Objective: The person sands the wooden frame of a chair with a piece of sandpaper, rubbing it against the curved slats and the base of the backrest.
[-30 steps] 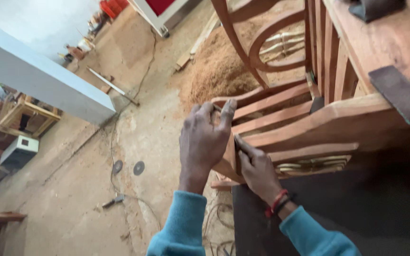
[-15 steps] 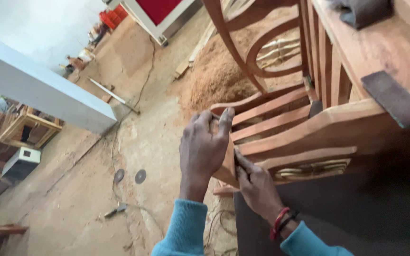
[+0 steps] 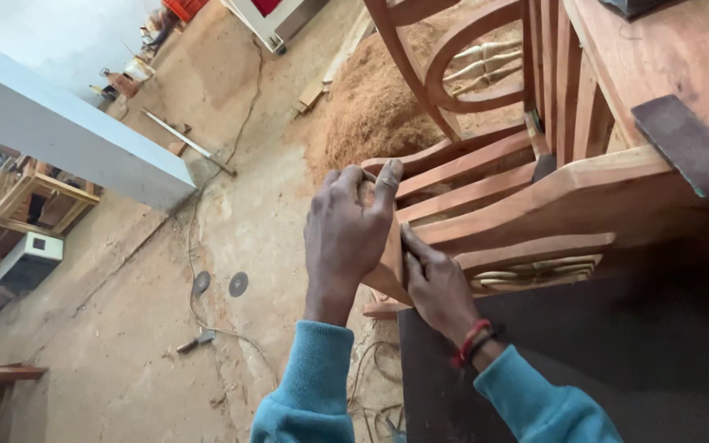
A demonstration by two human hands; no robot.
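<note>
**Both hands on the end of a wooden chair frame**

We saw the left hand (image 3: 346, 234) curled over the end of the reddish wooden chair frame (image 3: 568, 197), its fingers bent and pressed against the wood, the forefinger tip at about one o'clock from the knuckles. Whether it pinched something small against the frame, we could not tell. The right hand (image 3: 436, 287) lay at four o'clock from the left, nearly closed, fingertips pushed flat against the edge of the same frame just below the curved rail. The two hands were just beside one another, both touching the wood. A red and black wristband (image 3: 473, 343) sat on the right wrist, above teal sleeves (image 3: 305, 385).

The frame lay on its side at three o'clock of the hands. A dark sanding block (image 3: 687, 143) rested on its upper rail. A heap of sawdust (image 3: 371, 98) lay at twelve o'clock on the concrete floor (image 3: 125, 344), and two dark discs (image 3: 238, 284) at nine o'clock.
</note>
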